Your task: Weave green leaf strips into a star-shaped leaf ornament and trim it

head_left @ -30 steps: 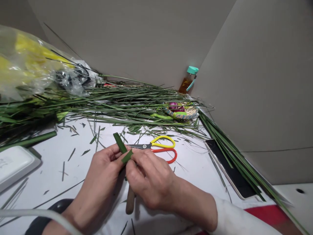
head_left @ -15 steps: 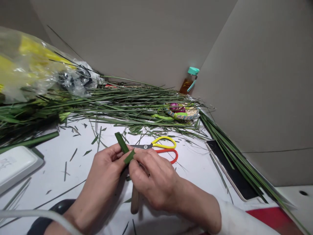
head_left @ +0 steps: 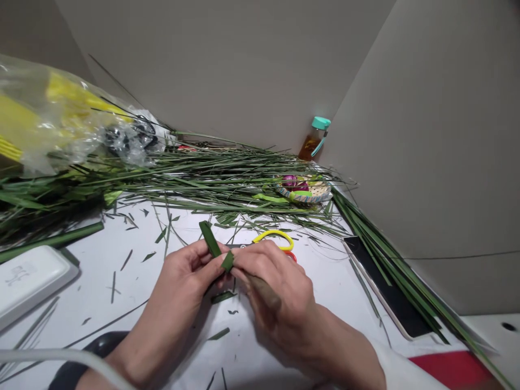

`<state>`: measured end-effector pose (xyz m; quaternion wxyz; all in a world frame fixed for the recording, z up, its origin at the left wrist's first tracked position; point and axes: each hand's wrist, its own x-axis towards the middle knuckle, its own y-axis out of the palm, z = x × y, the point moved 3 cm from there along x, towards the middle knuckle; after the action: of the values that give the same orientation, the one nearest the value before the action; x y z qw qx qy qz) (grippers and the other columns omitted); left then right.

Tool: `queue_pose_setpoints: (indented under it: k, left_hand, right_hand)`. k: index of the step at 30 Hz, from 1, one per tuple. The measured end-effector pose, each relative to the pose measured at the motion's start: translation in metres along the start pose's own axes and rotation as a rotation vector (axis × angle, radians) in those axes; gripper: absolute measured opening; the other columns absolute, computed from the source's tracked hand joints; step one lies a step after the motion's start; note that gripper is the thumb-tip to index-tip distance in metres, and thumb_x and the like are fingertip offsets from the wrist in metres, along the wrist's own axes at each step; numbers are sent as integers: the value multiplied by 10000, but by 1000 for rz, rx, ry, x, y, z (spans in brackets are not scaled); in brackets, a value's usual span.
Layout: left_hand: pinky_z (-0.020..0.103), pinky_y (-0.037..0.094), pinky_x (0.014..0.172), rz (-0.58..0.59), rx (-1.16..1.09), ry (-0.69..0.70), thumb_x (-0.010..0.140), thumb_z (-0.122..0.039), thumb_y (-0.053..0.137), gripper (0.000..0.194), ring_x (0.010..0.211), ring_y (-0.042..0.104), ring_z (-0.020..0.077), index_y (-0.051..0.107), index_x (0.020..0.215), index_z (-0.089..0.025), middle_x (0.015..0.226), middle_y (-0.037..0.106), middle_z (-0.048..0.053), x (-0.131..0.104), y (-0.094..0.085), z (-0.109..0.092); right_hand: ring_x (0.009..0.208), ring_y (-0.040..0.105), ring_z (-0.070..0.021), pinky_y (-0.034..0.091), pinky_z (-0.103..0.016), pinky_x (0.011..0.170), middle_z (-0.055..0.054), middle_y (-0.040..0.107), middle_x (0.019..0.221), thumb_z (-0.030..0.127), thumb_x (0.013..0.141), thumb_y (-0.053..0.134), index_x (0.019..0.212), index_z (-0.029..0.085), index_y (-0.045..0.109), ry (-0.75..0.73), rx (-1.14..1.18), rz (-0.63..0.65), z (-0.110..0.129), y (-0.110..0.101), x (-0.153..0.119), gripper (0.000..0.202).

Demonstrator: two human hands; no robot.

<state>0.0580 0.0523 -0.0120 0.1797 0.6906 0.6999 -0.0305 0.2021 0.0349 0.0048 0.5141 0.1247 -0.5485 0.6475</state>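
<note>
My left hand point(head_left: 184, 276) pinches a folded green leaf strip point(head_left: 210, 238), whose flat end sticks up above the thumb. A short end of leaf lies across the thumb tip. Close against it, my right hand point(head_left: 280, 281) is closed round a brown, blunt-ended stick point(head_left: 264, 292), its front end hidden at the leaf. Behind the right fingers lie scissors point(head_left: 276, 233) with one yellow and one red handle loop, partly covered by the hand. Small leaf offcuts point(head_left: 219, 334) are scattered on the white tabletop point(head_left: 134, 303) below.
Long green leaves point(head_left: 211, 173) are heaped across the back, beside a yellow-filled plastic bag point(head_left: 73, 114). A small woven basket point(head_left: 320, 190) holds purple things. Nearby stands a bottle point(head_left: 311, 143). A phone point(head_left: 390, 292) lies right, a white device point(head_left: 32, 281) left.
The brown stick, which pointed down below my hands, now lies slanted across my right hand, back end toward the wrist. My right hand has turned; the left still pinches the leaf strip.
</note>
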Motion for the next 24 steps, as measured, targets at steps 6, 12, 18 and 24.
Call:
queue_pose_setpoints:
  k: [6, 12, 18, 24]
  left_hand:
    - [260, 407, 578, 49, -1, 3, 709, -259, 818, 99, 602, 550, 150, 740, 729, -202, 600, 608, -34, 0, -1, 1]
    - [272, 404, 590, 44, 8, 6, 790, -323, 778, 126, 620, 527, 150, 721, 744, -220, 626, 598, -37, -1, -3, 0]
    - [264, 412, 590, 48, -14, -6, 772, -335, 788, 150, 644, 558, 153, 725, 758, -200, 652, 589, -33, -4, -2, -4]
    - [245, 401, 558, 19, -12, 6, 740, -327, 808, 174, 574, 504, 120, 703, 698, -194, 623, 609, -32, -5, -2, -8]
  right_hand:
    - [802, 642, -173, 555, -304, 731, -51, 710, 885, 46, 965, 543, 1021, 184, 633, 147, 88, -97, -3, -4, 5, 174]
    - [787, 692, -143, 562, -242, 727, -24, 737, 856, 87, 931, 615, 936, 187, 707, 294, 252, -224, -12, -8, 10, 136]
    - [760, 717, -121, 558, -212, 724, 22, 747, 792, 109, 900, 666, 877, 220, 747, 510, 470, -253, -14, -11, 13, 139]
    - [784, 706, -110, 554, -191, 708, 26, 750, 832, 160, 890, 687, 863, 233, 774, 647, 581, -261, -16, -12, 12, 117]
